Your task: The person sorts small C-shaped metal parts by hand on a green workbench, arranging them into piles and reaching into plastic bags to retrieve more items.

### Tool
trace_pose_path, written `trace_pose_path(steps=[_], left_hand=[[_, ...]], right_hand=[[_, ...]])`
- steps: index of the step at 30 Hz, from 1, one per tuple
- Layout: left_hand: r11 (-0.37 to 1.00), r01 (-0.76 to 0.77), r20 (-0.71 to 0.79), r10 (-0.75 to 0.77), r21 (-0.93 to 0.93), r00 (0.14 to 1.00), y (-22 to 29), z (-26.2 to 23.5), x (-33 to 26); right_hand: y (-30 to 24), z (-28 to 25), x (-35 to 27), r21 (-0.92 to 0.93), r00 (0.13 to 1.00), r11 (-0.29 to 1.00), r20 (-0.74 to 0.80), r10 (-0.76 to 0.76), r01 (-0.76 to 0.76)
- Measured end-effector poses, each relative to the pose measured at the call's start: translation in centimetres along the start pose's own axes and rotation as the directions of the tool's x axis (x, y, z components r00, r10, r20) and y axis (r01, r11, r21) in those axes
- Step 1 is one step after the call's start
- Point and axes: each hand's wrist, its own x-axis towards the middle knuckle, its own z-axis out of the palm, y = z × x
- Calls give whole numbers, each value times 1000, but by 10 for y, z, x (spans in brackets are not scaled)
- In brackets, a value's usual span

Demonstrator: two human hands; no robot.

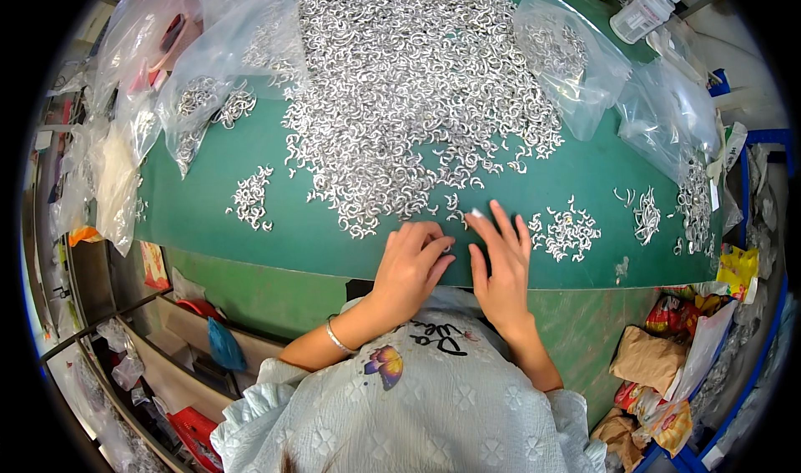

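A large heap of small, curved silver metal pieces point(400, 81) spreads over the green tabletop point(334, 260). At the table's near edge, my left hand point(409, 264) is closed, thumb and fingers pinched together. A small silvery bit, apparently one of the curved metal pieces point(448, 249), shows at its fingertips. My right hand point(504, 269) lies just to the right, fingers apart and stretched toward a few loose pieces point(453, 206) at the heap's near edge. Something white shows at one of its fingertips. Beside that hand sits a small pile of the pieces point(567, 233).
Another small pile point(250, 198) lies left, with more piles point(647, 216) at the right. Clear plastic bags point(576, 56) holding pieces flank the heap. A white bottle point(645, 12) stands far right. Below the right edge are packages point(649, 358); an open drawer point(188, 331) is lower left.
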Motion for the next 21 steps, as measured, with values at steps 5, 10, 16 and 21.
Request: trace_pose_path(steps=[5,10,16,21], left_hand=[[999,-19,35,20,-49,999,-7,-1,-12],[998,-44,8,44,-35,999,-9,-3,-18],[998,-34,-39,32,-52,999,-16,-8,-19],[996,-51,-58,47,-72,997,-18,-9,-21]], right_hand=[[0,-6,-17,3,997,1000,80,-20,20],[0,-3,-5,64,1000,998,-10,-24,25],[-13,6,-6,-90,990,995,132,-41,53],[-5,-5,-19,-202,997,977,-11,73,-74]])
